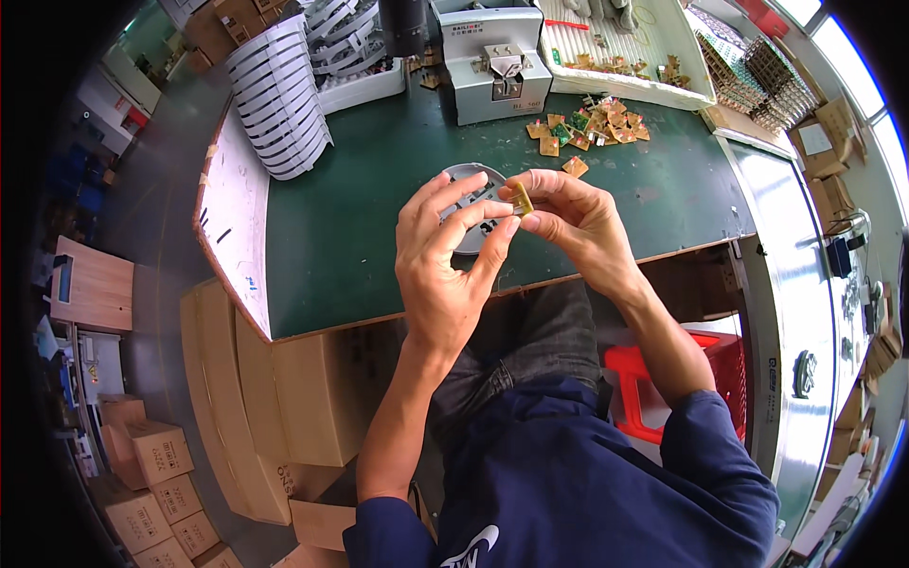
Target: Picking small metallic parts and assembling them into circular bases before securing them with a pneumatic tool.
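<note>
A small yellow-brown circuit board [525, 197] is raised above the bench, tilted on edge between my two hands. My right hand [582, 227] pinches its right side with thumb and fingers. From the other side, my left hand [440, 251] brings thumb and index fingertip together against the board's component face, its other fingers spread. Exactly what those left fingertips grip is partly hidden. Behind my left fingers, a round grey plastic housing [466, 172] with dark parts inside lies on the green bench [360, 237], mostly covered by the hand.
Loose circuit boards [606, 123] are heaped beyond my right hand. A grey machine [492, 66] stands at the back, beside a white tray [625, 80]. Grey curved housings [279, 104] are stacked at left. A red crate [634, 388] sits under the bench; cartons [294, 398] stand left of my legs.
</note>
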A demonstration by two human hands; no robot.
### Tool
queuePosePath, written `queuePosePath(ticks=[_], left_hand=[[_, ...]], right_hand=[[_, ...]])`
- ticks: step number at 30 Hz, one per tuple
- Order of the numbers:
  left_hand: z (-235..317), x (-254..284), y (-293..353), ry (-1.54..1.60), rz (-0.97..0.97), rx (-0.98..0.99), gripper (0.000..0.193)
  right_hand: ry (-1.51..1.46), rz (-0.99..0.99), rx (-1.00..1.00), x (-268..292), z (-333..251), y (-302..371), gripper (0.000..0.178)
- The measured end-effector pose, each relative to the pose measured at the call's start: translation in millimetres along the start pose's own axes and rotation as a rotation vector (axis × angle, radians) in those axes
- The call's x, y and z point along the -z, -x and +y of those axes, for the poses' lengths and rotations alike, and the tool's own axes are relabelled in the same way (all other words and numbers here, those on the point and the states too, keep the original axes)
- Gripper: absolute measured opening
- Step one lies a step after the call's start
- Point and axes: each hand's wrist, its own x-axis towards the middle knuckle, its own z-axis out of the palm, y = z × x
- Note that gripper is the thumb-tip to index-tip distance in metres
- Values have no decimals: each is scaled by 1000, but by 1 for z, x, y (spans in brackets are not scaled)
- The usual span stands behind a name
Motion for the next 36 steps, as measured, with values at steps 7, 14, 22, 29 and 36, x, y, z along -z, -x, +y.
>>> queuePosePath(ticks=[7,14,22,29,36], left_hand=[[-3,1,5,-63,10,26,16],[-2,7,3,-202,33,-119,16],[-2,8,7,-109,73,-67,20],[-5,10,7,-176,54,-140,19],[-4,11,7,-244,78,-193,18]], right_hand=[[-3,-8,32,-5,3,1,37],[-23,12,81,-9,9,2,36],[17,5,135,-14,12,1,37],[304,61,138,-17,6,3,33],[343,92,175,-20,8,4,33]])
